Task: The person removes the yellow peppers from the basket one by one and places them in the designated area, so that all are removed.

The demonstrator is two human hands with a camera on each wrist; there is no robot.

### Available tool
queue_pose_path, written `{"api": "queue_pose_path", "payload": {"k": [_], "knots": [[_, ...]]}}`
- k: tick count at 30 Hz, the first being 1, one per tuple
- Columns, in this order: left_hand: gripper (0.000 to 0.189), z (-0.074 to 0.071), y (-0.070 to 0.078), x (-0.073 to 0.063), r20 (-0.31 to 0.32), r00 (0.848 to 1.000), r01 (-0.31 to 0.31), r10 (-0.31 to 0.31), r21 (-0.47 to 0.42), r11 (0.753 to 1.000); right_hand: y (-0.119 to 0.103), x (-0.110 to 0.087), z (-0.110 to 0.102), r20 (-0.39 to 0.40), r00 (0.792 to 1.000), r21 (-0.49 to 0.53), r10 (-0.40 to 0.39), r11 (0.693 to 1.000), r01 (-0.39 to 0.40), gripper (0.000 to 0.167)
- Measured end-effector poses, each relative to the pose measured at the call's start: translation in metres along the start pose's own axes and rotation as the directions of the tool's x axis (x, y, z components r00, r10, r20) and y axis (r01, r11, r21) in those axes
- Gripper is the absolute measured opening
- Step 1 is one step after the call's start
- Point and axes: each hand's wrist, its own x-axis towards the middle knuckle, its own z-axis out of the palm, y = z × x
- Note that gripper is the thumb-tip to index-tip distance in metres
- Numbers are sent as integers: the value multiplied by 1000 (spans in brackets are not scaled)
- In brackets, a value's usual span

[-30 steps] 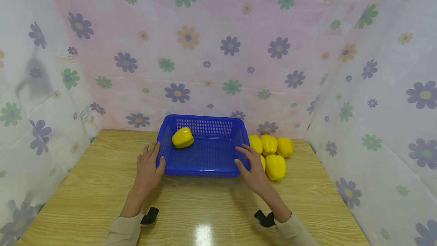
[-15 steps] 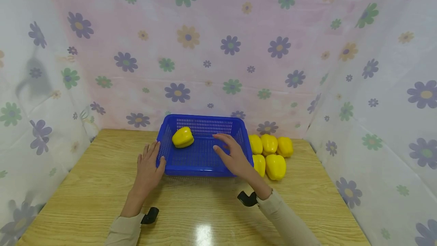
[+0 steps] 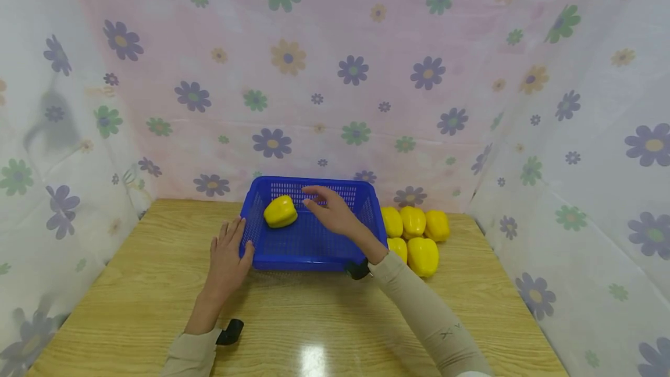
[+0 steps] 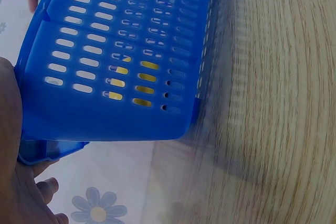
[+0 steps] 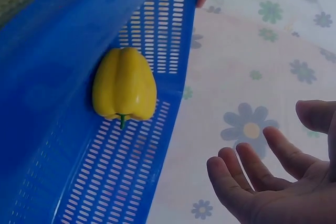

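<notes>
A blue slotted basket [image 3: 272, 262] stands at the back of the wooden table. One yellow bell pepper [image 3: 280, 212] [image 5: 125, 84] lies in its far left corner. My left hand [image 3: 228, 252] rests flat against the basket's [image 4: 110, 114] left front corner, thumb on the rim. My right hand [image 3: 328, 209] hovers open over the basket's inside, fingertips just right of the pepper, not touching it. In the right wrist view its fingers [image 5: 247, 177] are spread and loosely bent, holding nothing.
Several more yellow bell peppers [image 3: 416, 237] lie in a cluster on the table [image 3: 314, 319] just right of the basket. Floral cloth [image 3: 335, 74] walls off the back and both sides.
My right hand left the basket's right front corner and swept left and back over the basket toward the pepper inside. The left hand, basket and peppers stayed put.
</notes>
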Motion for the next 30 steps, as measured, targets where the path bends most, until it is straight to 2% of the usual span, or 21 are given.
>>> {"api": "queue_pose_path", "payload": {"k": [8, 14, 18, 25, 30], "knots": [[60, 0, 0, -1, 2, 1000, 5, -5, 5, 1000, 19, 30, 9, 60, 991, -8, 117, 993, -116, 41], [60, 0, 2, 0, 3, 1000, 8, -8, 3, 1000, 32, 45, 15, 140, 965, 76, 222, 969, -234, 46], [60, -1, 3, 0, 2, 1000, 9, -9, 5, 1000, 38, 52, 18, 169, 949, 93, 267, 954, -285, 49], [60, -3, 5, -1, 17, 1000, 14, -14, 6, 1000, 51, 61, 25, 240, 896, 101, 373, 909, -405, 52], [60, -3, 6, -1, 20, 1000, 20, -20, 4, 1000, 62, 62, 32, 258, 863, 79, 435, 880, -468, 55]]}}
